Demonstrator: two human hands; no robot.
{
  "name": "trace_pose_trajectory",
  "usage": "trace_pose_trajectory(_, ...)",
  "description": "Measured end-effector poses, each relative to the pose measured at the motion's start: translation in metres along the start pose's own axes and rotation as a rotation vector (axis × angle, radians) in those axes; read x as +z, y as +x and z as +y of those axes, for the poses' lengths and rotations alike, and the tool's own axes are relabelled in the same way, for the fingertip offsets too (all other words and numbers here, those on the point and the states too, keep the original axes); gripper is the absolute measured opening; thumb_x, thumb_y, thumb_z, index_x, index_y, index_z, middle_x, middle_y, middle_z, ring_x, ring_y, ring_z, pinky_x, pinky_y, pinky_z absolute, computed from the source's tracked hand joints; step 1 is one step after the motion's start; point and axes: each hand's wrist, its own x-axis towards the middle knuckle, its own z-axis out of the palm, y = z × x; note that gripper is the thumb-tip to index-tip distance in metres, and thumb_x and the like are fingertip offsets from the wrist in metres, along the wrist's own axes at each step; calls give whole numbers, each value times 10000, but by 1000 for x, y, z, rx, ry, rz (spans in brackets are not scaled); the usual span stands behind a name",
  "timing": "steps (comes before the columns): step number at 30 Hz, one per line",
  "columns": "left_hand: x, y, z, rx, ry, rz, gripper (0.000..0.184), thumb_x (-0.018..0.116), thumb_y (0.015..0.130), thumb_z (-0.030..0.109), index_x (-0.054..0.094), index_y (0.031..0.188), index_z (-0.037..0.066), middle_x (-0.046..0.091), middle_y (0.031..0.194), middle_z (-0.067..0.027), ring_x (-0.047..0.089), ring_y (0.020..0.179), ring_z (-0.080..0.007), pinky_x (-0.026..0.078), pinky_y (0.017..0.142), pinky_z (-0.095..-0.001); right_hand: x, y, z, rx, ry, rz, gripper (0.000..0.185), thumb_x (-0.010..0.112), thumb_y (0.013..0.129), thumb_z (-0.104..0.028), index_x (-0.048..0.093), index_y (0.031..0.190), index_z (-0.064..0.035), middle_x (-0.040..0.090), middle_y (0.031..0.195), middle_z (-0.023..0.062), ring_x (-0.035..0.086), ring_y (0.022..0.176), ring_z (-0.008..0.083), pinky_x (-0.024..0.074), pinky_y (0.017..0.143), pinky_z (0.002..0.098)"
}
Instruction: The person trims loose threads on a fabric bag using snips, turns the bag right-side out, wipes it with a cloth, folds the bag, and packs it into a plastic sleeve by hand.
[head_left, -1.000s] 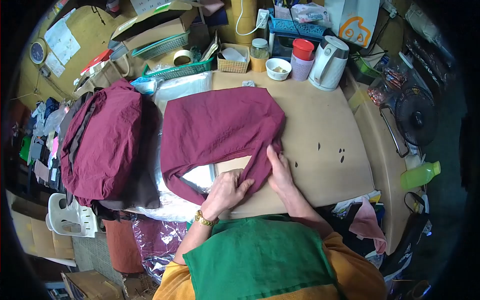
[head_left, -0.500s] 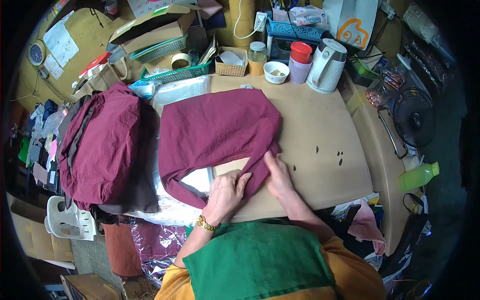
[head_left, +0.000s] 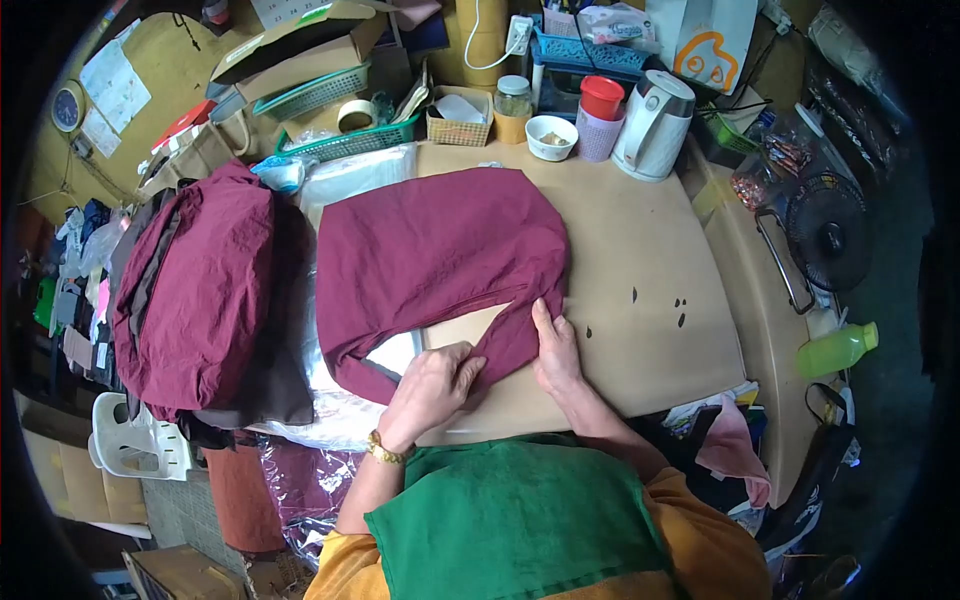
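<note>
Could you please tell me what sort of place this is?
Probably a small cloth-goods workshop: a loose maroon cloth item lies partly over flat, clear plastic sheets on a broad brown tabletop, with a maroon-and-dark cloth pile to its left.

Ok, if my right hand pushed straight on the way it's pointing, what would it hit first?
Your right hand likely meets the wrinkled maroon fabric piece first; they appear to be touching.

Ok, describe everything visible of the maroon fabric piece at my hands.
The maroon fabric piece looks thin and crinkled: a broad body with a narrower band looping toward you around an opening. It lies fairly flat on the tan tabletop, its left part over plastic sheeting. Your left hand grips the band; your right hand touches it, thumb on top.
</note>
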Motion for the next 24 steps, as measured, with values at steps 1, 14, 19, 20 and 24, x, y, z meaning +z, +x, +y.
trace_pose_trajectory(1,2,-2,-1,-41,48,74,220,595,935,204,574,852,1,599,695,-243,617,679,-423,465,610,-490,7,-5,-5,-43,32,-39,262,607,966,-314,648,962,-55,573,810,-42,525,773,43,446,705,251)
trace_pose_trajectory(14,9,-11,0,130,60,322,117,611,907,119,628,847,21,552,697,-224,585,674,-408,456,615,-465,12,-19,-39,68,88,-239,282,693,898,-169,634,1136,-29,661,1052,8,598,926,100,490,820,277)
trace_pose_trajectory(19,19,-2,1,-18,90,387,195,577,945,147,576,814,3,535,663,-216,559,605,-382,440,580,-438,18,-40,-22,151,-26,-427,398,737,849,-90,592,1214,-23,657,1074,23,606,954,106,511,831,293)
trace_pose_trajectory(20,22,0,-4,-61,7,353,219,568,957,165,571,814,0,529,659,-222,532,588,-379,431,572,-430,17,-39,-17,34,-43,-406,378,732,854,-94,597,1200,-26,663,1046,22,613,903,104,524,779,281)
trace_pose_trajectory(24,28,3,-16,-110,-150,286,267,578,969,212,561,806,1,472,606,-189,456,524,-272,396,535,-379,15,-49,-22,8,-98,-368,314,709,875,-97,602,1160,-23,668,979,14,604,754,84,515,603,231)
